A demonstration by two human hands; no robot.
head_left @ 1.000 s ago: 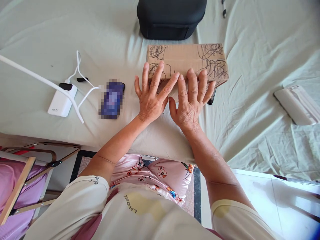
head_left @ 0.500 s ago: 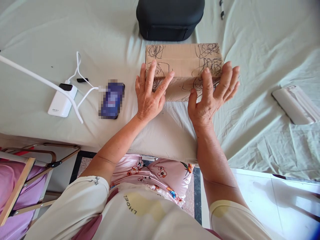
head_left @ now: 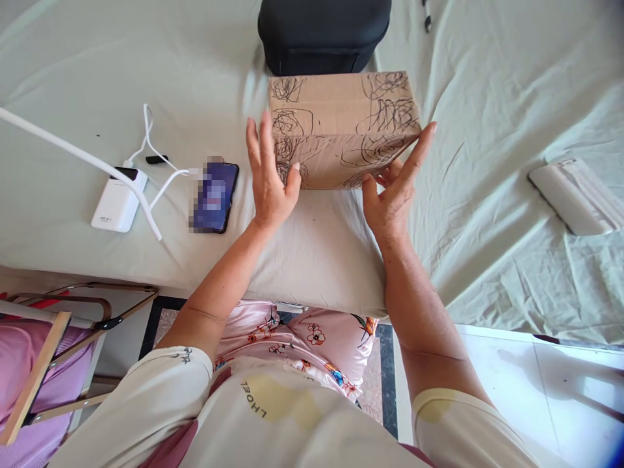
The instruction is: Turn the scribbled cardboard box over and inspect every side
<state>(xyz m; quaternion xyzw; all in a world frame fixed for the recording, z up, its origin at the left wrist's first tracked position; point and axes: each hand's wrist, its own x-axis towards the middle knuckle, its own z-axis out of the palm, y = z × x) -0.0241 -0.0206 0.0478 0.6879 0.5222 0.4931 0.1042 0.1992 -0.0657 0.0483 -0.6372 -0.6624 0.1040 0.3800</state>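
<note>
A brown cardboard box (head_left: 341, 123) scribbled with black pen marks sits tilted on the pale green bed sheet (head_left: 487, 97), its front face turned toward me. My left hand (head_left: 270, 185) presses against the box's left end, fingers pointing up and thumb on the front face. At the lower right corner, my right hand (head_left: 392, 195) has its fingers reaching along and under the edge. The box is held between both hands.
A black zip case (head_left: 322, 32) stands just behind the box. To the left lie a phone (head_left: 214, 197), a white power bank (head_left: 114, 205) with cable, and a white rod (head_left: 73, 156). A white flat object (head_left: 570, 195) lies at right. A wooden chair (head_left: 58, 318) stands below left.
Both hands moved from lying flat on the box's front to its two ends. The box has tipped up and shifted a little left, showing its front face.
</note>
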